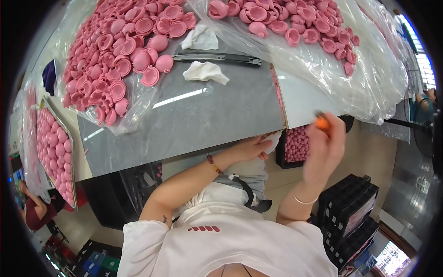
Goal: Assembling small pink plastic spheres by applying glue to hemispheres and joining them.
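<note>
My left hand (254, 148) is closed on a crumpled white cloth (273, 142), below the table's front edge and above my lap. Raised to the right of it, my right hand (328, 143) pinches a small orange object with a dark tip (322, 123); motion blur hides its kind. Beyond the hands, pink hollow plastic shells (144, 26) are heaped on the grey table (184, 104) at the left. A second heap of pink shells (303, 18) lies on plastic sheeting at the far right. Between the heaps rests a black utility knife (221, 58), with white cloth scraps (205, 72) beside it.
Transparent plastic sheeting (364, 87) drapes over the table's right side. Under the table edge stands a black crate of pink pieces (296, 145). A tray of pink rounded pieces (56, 147) is at the left. Black crates (348, 203) are stacked on my right. Another person (39, 210) is at far left.
</note>
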`<act>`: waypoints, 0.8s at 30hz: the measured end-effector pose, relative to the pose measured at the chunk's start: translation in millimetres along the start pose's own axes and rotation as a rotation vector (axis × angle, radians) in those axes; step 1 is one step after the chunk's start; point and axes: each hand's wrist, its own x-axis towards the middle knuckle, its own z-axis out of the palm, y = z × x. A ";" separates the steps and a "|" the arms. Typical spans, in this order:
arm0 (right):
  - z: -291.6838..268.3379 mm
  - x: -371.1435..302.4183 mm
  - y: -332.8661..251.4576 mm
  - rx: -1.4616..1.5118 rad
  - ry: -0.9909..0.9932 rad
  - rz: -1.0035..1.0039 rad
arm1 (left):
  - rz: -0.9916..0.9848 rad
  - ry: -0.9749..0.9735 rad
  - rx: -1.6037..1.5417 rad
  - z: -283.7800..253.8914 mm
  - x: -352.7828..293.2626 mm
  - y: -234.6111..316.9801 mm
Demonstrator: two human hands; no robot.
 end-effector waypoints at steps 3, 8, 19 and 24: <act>29.9 25.4 -20.9 -0.099 -0.204 -0.283 | 0.028 -0.013 0.064 -2.6 7.4 -8.5; 29.7 31.4 -26.2 -0.007 -0.086 -0.329 | 0.051 -0.031 -0.025 -5.9 6.0 -7.4; 31.6 -125.8 78.6 0.512 -0.100 0.477 | 0.584 0.113 0.471 27.2 -19.7 19.1; 30.8 -88.1 21.0 0.654 0.281 0.353 | 0.723 0.185 0.318 48.4 -83.6 79.7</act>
